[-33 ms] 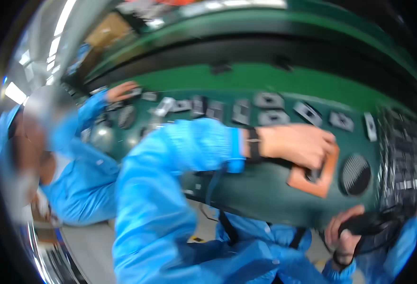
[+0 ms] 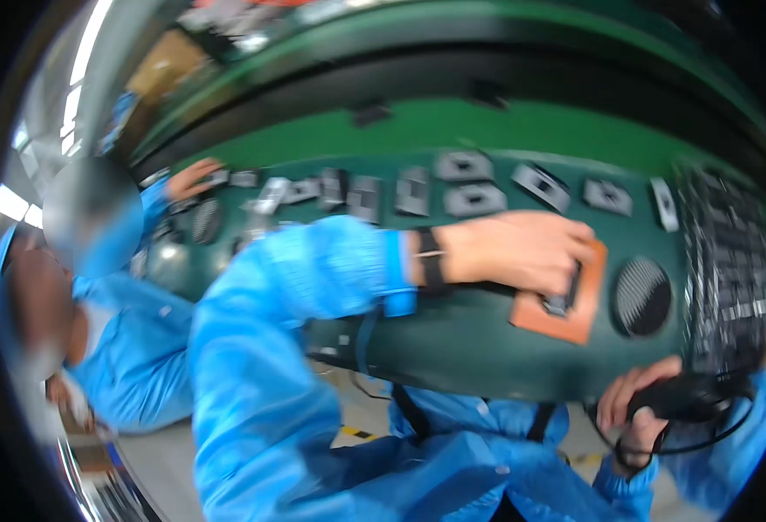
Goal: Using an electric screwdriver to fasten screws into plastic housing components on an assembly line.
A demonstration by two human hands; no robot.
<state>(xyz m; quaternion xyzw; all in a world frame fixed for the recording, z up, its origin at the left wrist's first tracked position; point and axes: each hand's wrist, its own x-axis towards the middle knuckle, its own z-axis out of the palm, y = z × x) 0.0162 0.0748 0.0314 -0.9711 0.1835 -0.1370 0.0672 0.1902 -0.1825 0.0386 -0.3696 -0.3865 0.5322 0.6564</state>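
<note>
Along the right end of the green worktop (image 2: pixel 453 348) lies a long tray (image 2: pixel 693 283) that looks wrapped in clear, shiny film, with dark pieces (image 2: pixel 731 261) packed inside it; blur hides their exact form. A brown carton (image 2: pixel 167 63) stands in the far upper left, its contents impossible to make out. Nearer the middle, an orange block (image 2: pixel 585 309) with an opening sits on the worktop, and a small dark part (image 2: pixel 557 304) shows within that opening. The left hand (image 2: pixel 531 252) lies over the block's upper left side, fingers bent and drawn together beside the dark part; whether they pinch it I cannot tell. Below and to the right, well apart from the block, the right hand (image 2: pixel 618 404) has its fingers closed around one end of a black corded tool (image 2: pixel 683 398). Between block and tray lies a round striped disc (image 2: pixel 642 297), just beside the block.
</note>
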